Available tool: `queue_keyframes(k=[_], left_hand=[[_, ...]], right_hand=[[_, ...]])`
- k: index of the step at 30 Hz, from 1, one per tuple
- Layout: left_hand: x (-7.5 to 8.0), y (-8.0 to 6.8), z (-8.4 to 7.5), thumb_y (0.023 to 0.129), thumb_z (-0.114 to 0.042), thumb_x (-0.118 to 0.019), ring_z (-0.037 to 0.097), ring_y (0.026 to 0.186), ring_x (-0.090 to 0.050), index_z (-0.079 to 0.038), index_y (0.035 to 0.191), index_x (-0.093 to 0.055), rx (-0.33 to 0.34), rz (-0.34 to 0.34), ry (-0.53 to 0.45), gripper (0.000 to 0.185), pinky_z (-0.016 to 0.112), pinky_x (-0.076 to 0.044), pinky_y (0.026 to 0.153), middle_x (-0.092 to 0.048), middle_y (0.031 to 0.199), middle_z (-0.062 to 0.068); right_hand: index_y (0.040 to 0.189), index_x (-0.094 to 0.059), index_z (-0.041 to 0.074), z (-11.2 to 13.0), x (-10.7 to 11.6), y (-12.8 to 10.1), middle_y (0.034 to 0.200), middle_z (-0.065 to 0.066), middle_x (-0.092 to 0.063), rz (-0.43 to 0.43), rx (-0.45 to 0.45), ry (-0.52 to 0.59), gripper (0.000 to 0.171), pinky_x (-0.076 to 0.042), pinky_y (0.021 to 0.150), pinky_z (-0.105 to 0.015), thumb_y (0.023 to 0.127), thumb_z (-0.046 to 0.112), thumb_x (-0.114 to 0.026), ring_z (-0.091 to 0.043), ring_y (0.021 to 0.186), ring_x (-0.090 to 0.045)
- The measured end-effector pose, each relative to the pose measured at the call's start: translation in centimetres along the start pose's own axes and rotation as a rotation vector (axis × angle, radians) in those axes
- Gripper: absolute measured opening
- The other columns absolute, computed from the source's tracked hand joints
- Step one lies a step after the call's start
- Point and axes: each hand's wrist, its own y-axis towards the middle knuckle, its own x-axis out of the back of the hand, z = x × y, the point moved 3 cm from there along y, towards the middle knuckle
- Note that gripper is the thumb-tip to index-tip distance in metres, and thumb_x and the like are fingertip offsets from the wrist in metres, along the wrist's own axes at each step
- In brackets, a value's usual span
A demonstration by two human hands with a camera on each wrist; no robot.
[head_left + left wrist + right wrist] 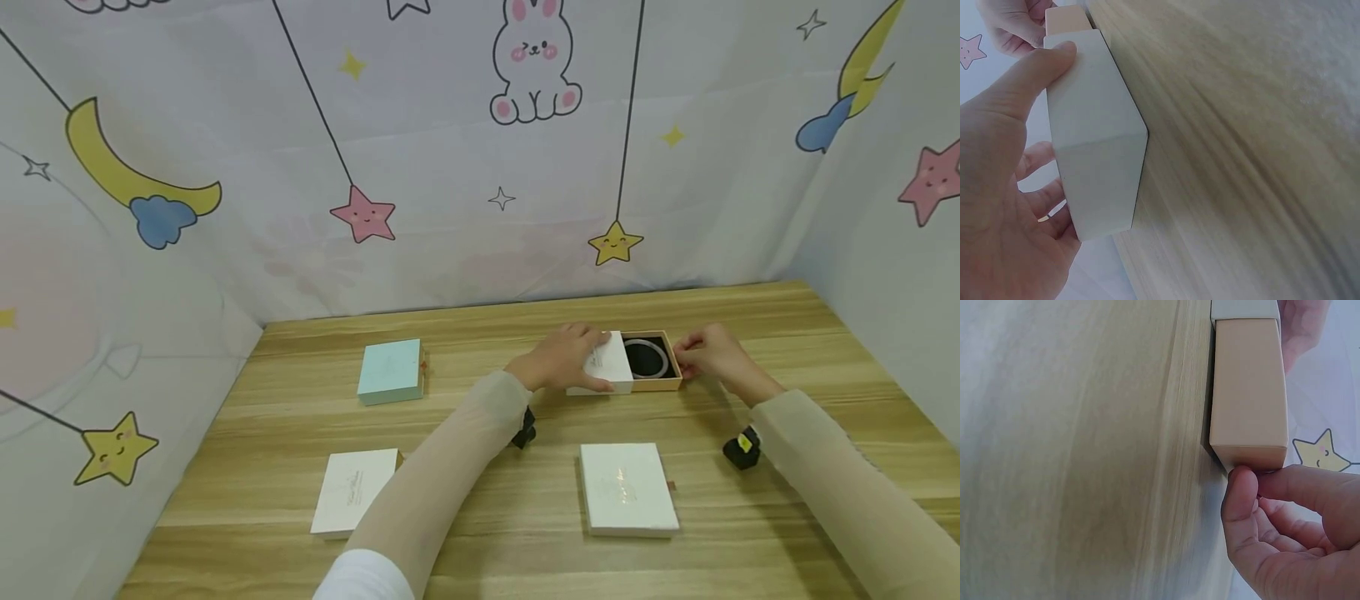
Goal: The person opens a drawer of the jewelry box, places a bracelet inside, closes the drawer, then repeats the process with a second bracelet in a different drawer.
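Drawer box (626,364) sits mid-counter (480,500), tray partly out; my left hand (558,360) grips its white sleeve, my right hand (708,352) pinches the tray end. Mint box (390,370) and two white boxes (628,488) lie apart.

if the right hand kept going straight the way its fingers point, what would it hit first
The right hand points left, at the end of the tan drawer, where its fingertips already pinch. Pushed on, it would slide that drawer into the white sleeve held by the left hand, probably.
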Motion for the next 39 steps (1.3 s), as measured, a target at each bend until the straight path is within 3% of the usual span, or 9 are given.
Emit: queue_keyframes(k=[13,39], left_hand=[[-0.08,0.31,0.11,0.088,-0.059,-0.068,0.025,0.142,-0.033,-0.012,0.157,-0.032,0.001,-0.001,-0.013,0.091,0.034,-0.029,0.113,-0.035,0.156,0.01],[0.0,-0.07,-0.11,0.088,-0.06,-0.067,0.024,0.141,-0.034,-0.01,0.156,-0.032,-0.002,-0.003,0.017,0.091,0.032,-0.028,0.114,-0.037,0.155,0.01]], right_hand=[[0.102,-0.057,-0.028,0.35,-0.04,0.02,0.079,-0.008,-0.065,-0.003,0.008,0.006,0.018,-0.056,0.057,-0.028,0.093,-0.013,-0.054,-0.012,0.059,-0.061],[0.098,-0.058,-0.027,0.36,-0.7,0.19,0.078,-0.011,-0.064,0.002,0.014,0.016,0.015,-0.056,0.056,-0.027,0.092,-0.013,-0.055,-0.01,0.059,-0.061]])
